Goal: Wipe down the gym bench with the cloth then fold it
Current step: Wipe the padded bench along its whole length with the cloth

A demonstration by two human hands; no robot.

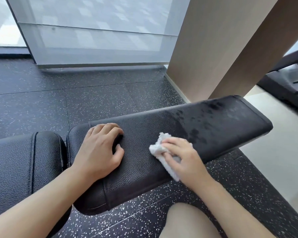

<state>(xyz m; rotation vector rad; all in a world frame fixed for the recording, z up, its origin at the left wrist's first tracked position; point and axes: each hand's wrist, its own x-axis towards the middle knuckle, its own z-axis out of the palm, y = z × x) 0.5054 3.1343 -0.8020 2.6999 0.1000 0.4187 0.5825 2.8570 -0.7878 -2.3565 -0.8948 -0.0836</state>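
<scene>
Seat pad [24,162]: black leather-grain, far left, untouched.

My left hand [100,150]: palm down on the near end of the bench [144,134], fingers [108,128] loosely curled and resting on the pad, holding nothing; it steadies me.

Cloth [159,148]: white, bunched, lying on the middle of the bench under my right hand.

My right hand [181,157]: fingers curled over the cloth, pinching a fold and pressing it to the pad.

Wet blotches [199,124]: on the bench's far-right stretch.

Step in hand, as I judge it: wiping, midway. Next calls for a firm sweep rightward across the blotches to the far end; folding waits.
</scene>
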